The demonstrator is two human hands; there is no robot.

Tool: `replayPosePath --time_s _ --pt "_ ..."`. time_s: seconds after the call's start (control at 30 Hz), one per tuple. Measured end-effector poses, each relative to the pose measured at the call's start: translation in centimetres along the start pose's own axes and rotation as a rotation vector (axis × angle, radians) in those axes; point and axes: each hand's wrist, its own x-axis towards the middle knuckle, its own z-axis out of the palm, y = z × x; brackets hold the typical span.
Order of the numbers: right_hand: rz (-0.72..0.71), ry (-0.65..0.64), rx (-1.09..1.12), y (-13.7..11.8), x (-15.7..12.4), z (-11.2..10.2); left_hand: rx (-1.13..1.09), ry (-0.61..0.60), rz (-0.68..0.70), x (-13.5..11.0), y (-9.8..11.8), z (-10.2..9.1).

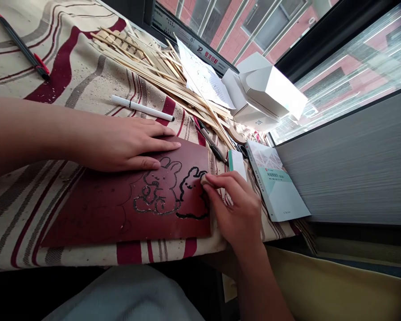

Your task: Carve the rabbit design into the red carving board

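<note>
Tool handle (204, 179) between right fingers (220, 179)

A dark red board (87, 214) lies flat on striped cloth (26, 223) — rabbit figures outlined in rough, dark lines.

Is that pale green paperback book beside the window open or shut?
Shut: the pale green paperback book lies flat, front cover up.

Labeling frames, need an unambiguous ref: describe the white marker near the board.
On the striped cloth, find the dark red board with the rabbit outlines. Just above the left hand lies a white marker, slanting across the cloth; the other pen, up in the corner, is dark.
</note>
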Motion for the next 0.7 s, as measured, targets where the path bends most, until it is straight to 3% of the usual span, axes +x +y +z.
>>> replayPosePath --time_s 0.7 --pt "0.032 0.006 -0.099 -0.96 0.18 0.64 0.004 0.039 0.01 0.25 -0.11 -0.01"
